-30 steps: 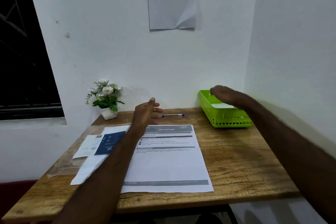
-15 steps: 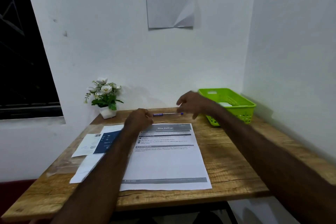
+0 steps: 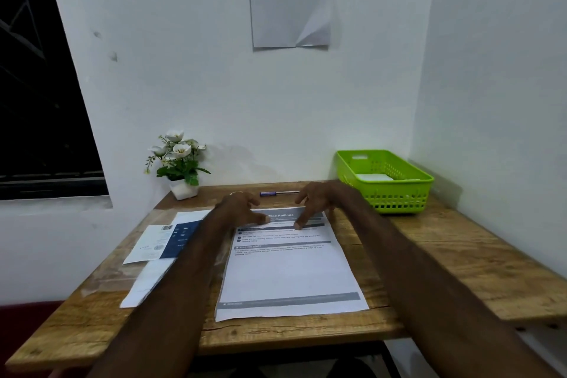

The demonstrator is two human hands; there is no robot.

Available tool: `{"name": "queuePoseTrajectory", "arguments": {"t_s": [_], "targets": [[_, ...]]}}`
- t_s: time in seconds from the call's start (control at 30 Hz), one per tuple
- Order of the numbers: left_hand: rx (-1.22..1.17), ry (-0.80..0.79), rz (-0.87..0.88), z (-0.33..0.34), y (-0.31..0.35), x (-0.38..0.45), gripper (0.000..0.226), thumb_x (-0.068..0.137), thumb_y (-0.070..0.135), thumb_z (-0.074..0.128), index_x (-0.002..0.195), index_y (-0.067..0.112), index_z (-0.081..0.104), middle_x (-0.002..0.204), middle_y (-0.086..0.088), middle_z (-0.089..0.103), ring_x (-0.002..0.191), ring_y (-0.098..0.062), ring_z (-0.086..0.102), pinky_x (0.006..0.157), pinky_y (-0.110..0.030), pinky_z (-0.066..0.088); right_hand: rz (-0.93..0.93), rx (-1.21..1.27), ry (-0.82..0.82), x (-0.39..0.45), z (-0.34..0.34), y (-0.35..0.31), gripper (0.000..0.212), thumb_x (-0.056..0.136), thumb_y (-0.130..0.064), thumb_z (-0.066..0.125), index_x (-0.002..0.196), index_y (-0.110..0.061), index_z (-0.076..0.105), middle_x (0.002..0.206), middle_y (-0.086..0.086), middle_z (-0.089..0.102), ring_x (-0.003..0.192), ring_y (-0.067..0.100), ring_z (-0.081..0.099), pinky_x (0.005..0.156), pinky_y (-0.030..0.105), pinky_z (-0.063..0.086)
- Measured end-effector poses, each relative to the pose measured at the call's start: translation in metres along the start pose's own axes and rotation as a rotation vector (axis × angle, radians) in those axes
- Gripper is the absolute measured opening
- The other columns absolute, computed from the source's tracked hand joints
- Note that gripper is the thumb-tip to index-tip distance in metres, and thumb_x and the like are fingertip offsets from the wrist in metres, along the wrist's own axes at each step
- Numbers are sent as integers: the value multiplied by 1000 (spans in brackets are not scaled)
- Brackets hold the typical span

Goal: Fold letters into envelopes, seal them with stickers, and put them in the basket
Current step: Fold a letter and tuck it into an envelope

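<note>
White printed letter (image 3: 288, 267) lies flat on the wooden desk (image 3: 429, 255); left hand (image 3: 242, 209) and right hand (image 3: 313, 202), fingers spread and gripping nothing, press its far edge, apparently to start folding.

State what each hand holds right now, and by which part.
Nothing is gripped. The left hand and right hand, fingers spread, have their fingertips down at the far end of the printed letter; none curl round it.
</note>
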State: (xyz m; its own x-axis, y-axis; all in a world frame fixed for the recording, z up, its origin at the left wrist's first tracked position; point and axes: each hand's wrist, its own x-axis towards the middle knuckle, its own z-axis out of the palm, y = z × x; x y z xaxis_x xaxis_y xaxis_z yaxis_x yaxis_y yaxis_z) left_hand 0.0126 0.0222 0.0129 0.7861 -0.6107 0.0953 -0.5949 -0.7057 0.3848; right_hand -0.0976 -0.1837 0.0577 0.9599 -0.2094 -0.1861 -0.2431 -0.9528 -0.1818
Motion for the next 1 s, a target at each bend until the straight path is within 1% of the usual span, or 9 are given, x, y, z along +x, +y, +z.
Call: {"name": "queuePoseTrajectory", "arguments": {"t_s": [0.1, 0.17, 0.3, 0.43, 0.57, 0.67, 0.8, 0.87, 1.0], "targets": [[-11, 30, 2, 2, -3, 2, 73, 69, 64, 82, 129, 27, 65, 135, 1, 64, 121, -22, 59, 105, -44, 47, -4, 77, 20, 7, 6, 10, 87, 69, -57, 87, 142, -22, 58, 145, -2, 54, 129, 21, 54, 106, 33, 44], [-87, 72, 4, 3, -5, 3, 71, 68, 54, 88, 128, 25, 65, 131, 1, 65, 115, -21, 61, 100, -39, 51, -27, 150, 66, 10, 11, 16, 75, 65, -53, 92, 129, -24, 68, 132, -4, 63, 117, 17, 60, 103, 34, 49], [-306, 192, -38, 3, -4, 5, 67, 70, 14, 90, 131, 13, 63, 111, -9, 67, 96, -21, 63, 78, -26, 49, -39, 280, 277, 13, 23, 31, 40, 64, -28, 93, 97, -19, 74, 93, -3, 66, 86, 15, 63, 71, 25, 50], [-712, 273, -46, 2, -6, 6, 56, 74, 0, 85, 126, 5, 66, 114, -21, 69, 91, -25, 64, 84, -35, 55, -49, 390, 406, 13, 28, 39, 22, 68, -22, 87, 73, -16, 66, 71, -2, 57, 71, 16, 55, 60, 28, 41], [-1037, 295, -63, -2, -7, 5, 35, 80, -1, 80, 113, 10, 72, 111, -21, 73, 89, -31, 71, 91, -47, 59, -124, 591, 454, 8, 23, 38, 22, 73, -15, 89, 84, -8, 71, 77, 4, 63, 69, 15, 58, 59, 31, 49], [-1245, 270, -71, -3, -9, 7, 29, 83, -2, 77, 109, 11, 72, 107, -22, 74, 92, -35, 71, 95, -55, 56, -179, 721, 458, 2, 22, 37, 27, 76, -6, 85, 101, -4, 76, 81, 1, 67, 69, 9, 58, 52, 20, 48], [-1293, 248, -55, -6, -4, 5, 35, 83, 2, 78, 116, 5, 68, 108, -22, 74, 87, -34, 73, 79, -45, 63, -216, 864, 540, 1, 21, 40, 9, 78, -2, 80, 82, -8, 75, 62, -8, 63, 57, 2, 55, 51, 19, 44], [-1273, 161, -72, -8, -7, 5, 42, 81, 7, 82, 120, 1, 67, 109, -21, 75, 90, -35, 74, 73, -42, 63, -194, 921, 573, 4, 19, 41, 6, 78, -4, 80, 78, -6, 75, 64, -6, 61, 61, 5, 54, 56, 22, 44], [-1192, -157, -189, -6, -15, 4, 42, 84, 8, 78, 124, 3, 66, 117, -21, 73, 105, -36, 72, 89, -50, 60, -214, 954, 640, 8, 16, 41, 16, 80, -3, 77, 96, -3, 79, 81, 4, 69, 77, 14, 61, 69, 34, 49]]}}
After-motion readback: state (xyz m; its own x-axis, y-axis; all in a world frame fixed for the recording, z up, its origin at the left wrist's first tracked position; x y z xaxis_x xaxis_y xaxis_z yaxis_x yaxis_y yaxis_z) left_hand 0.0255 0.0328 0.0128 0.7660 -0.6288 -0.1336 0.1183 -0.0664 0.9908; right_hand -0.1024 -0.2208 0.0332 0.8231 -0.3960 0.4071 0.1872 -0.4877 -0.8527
